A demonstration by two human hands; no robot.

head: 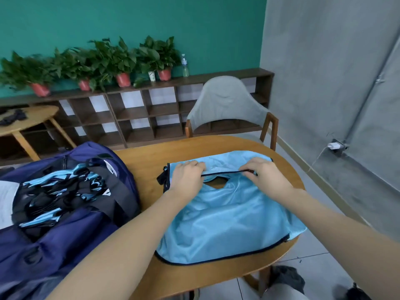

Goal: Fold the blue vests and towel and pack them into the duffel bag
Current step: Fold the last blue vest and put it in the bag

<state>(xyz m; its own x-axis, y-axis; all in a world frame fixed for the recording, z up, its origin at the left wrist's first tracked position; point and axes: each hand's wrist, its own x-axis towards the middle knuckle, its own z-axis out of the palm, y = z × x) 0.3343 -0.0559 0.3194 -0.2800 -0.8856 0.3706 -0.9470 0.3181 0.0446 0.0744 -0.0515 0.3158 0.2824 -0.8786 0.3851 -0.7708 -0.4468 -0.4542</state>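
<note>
A light blue vest (225, 221) with dark trim lies spread on the oval wooden table (142, 167), its neck opening toward the far side. My left hand (187, 176) grips the vest's left shoulder part. My right hand (267, 173) pinches the right shoulder part, and the dark neck trim is stretched taut between the two hands. At the left the navy duffel bag (71, 232) lies open, with several blue vests (60, 191) with black trim bunched inside. A white cloth (6, 202) shows at the bag's left edge.
A grey chair (227, 109) stands behind the table's far edge. Low dark shelving (138, 113) with potted plants (121, 61) and a bottle lines the teal wall. A small wooden table (28, 120) is at the far left. A charger (334, 146) is plugged in on the right wall.
</note>
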